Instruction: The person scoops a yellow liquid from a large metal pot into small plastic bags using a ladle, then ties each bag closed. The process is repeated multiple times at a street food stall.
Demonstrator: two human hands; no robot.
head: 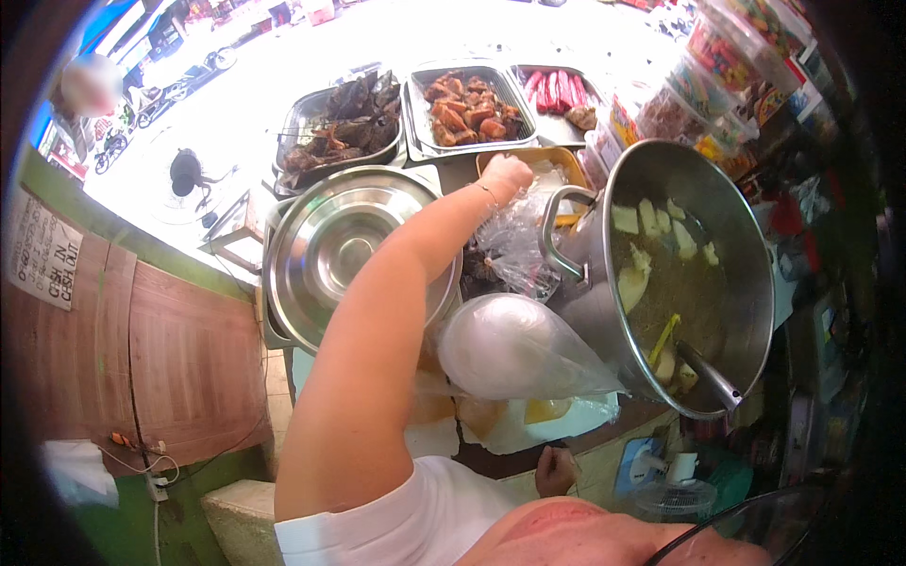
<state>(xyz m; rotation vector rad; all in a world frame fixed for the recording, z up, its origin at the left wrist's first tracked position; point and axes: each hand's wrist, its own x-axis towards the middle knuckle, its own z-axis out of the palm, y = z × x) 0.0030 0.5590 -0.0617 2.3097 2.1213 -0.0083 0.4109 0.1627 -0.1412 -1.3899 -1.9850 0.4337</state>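
My left hand [506, 175] reaches forward in a fist over a yellow tray [566, 157], beside crumpled clear plastic bags [520, 244]. Its fingertips are hidden, so whether it grips anything does not show. Under my outstretched forearm sits a round stainless steel lid or basin [304, 247]. A full, tied clear plastic bag [517, 347] of something pale lies between my arm and a tall steel pot [591, 297]. Pale chunks float in the pot's broth [679, 283], where a metal ladle handle [708, 375] leans. My right hand [555, 470], curled and shadowed, is low near the table edge; its contents are unclear.
Metal trays hold dark grilled or smoked food [361, 113], browned meat pieces [471, 110] and red sausage-like food [555, 92]. Clear jars [701, 85] stand at right. A white fan [672, 495] is below right; another fan [185, 172] stands left. Beyond is a person [78, 113].
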